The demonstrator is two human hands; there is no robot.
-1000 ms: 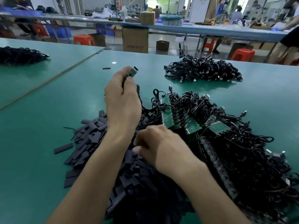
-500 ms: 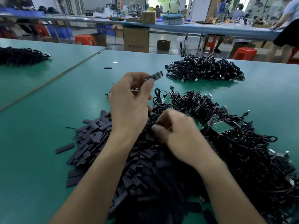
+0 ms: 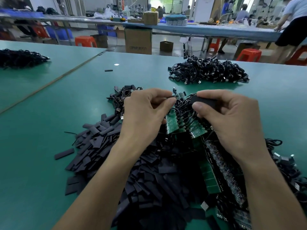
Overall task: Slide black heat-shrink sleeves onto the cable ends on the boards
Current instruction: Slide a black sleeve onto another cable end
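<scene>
Nearest: a heap of loose sleeves (image 3: 149, 180) on the green table (image 3: 41, 163), w/ a tangle of boards and cables (image 3: 211, 176) just right of it and partly on top.

Above the tangle, both hands are raised. Left hand (image 3: 144, 117) pinches a small board (image 3: 179, 95) betw. thumb and forefinger, other fingers curled. Right hand (image 3: 232, 120) grips one black sleeve (image 3: 203, 101) betw. thumb and curled fingers, w/ its end facing the small board: just beside it, not yet on.

Likely snags from here:
- The sleeve's end may be pressed flat by the grip, so it could catch on a board corner or component instead of sliding over.
- The small board's cable seems to run down into the tangle. Pulling it could drag neighbours up or twist the board off line.
- The pinch is small, so the board could pivot.

Further off: a stray sleeve (image 3: 108, 70) lying alone, a cable heap (image 3: 209, 70) well apart at centre-right, and another dark heap (image 3: 20, 57) far left.
</scene>
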